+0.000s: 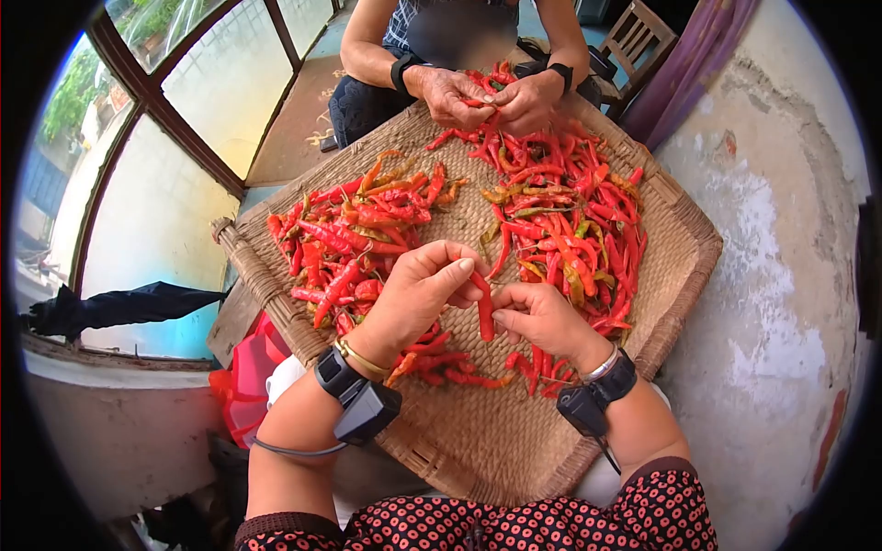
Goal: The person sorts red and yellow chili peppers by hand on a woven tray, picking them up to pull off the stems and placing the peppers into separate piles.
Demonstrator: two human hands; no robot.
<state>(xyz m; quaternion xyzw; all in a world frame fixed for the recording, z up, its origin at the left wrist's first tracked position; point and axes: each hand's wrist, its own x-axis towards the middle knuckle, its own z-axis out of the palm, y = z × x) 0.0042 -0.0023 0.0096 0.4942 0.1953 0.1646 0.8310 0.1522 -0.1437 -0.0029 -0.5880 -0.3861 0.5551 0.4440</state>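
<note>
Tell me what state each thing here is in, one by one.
left hand, pinched on top of the chili
right hand, pinched on its lower part
chili, upright, held off the tray
tray, lying flat, strewn with chilies
other person's hands, closed on chilies
umbrella, folded

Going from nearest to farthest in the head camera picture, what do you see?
Nearest first: dotted sleeve → left hand and right hand holding one chili → chili piles on the woven tray → another person's hands → wooden chair.
</note>
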